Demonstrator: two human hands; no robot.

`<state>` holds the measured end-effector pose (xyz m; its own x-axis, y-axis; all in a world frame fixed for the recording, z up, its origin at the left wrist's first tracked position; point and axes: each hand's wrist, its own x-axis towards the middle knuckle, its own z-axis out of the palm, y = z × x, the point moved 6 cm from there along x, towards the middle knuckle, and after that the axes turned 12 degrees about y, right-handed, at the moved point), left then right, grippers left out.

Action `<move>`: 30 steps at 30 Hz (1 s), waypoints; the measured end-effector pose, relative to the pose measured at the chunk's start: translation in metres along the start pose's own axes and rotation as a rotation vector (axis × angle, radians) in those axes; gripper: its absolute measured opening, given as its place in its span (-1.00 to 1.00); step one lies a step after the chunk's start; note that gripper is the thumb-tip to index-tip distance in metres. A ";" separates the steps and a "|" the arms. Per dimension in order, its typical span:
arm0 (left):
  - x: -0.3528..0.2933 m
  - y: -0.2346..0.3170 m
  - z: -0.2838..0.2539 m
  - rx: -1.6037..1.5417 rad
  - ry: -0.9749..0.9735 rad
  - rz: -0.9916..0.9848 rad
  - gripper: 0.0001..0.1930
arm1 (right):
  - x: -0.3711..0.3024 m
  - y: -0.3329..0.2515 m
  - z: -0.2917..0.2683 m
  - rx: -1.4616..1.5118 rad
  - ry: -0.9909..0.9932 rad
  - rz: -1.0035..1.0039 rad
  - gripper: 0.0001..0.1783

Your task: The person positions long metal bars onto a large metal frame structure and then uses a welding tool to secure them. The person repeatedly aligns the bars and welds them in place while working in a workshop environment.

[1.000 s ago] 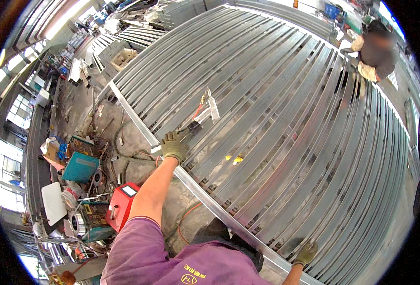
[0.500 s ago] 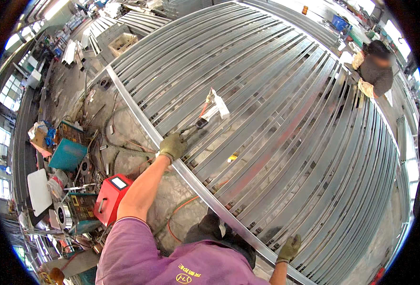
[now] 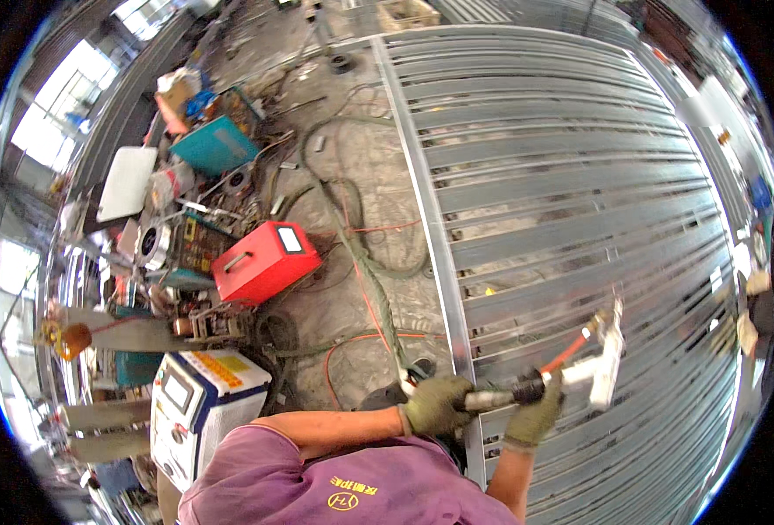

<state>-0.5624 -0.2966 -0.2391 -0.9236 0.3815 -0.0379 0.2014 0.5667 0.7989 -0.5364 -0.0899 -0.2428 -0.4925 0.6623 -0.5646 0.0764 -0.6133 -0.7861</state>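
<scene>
My left hand, in an olive work glove, is closed round the grey rear end of a welding torch beside the metal frame's near rail. Closer to the torch's head, my right hand, gloved alike, wraps the black part of the handle. The welding torch has a whitish head and an orange tube, and points to the right above the slats. Beneath it lies a large metal frame with many parallel grey slats. A sleeved hose trails from the left hand over the floor.
A red box and a white machine with dials stand on the left. Near them are a teal panel and cluttered equipment. An orange hose lies on the concrete. At the far right edge, another person's gloved hand shows.
My view has swung left. The torch, held by my left hand alone before, has come nearer and is now in both hands. My right hand has left the frame's slats.
</scene>
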 end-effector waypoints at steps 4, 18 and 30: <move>-0.007 0.015 0.019 -0.023 -0.092 -0.023 -0.61 | 0.010 -0.026 -0.042 -0.685 0.026 -0.844 -0.48; -0.067 0.150 0.120 -0.754 -0.755 0.223 -0.46 | 0.019 -0.135 -0.161 -0.322 0.337 -0.494 -0.48; -0.020 0.053 0.139 -0.192 -0.710 0.204 -0.32 | -0.018 -0.159 -0.187 -0.649 0.333 -0.717 -0.61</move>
<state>-0.4875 -0.1729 -0.2797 -0.4297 0.8798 -0.2032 0.2253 0.3224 0.9194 -0.3770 0.0760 -0.1544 -0.3482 0.9286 0.1287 0.3621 0.2598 -0.8952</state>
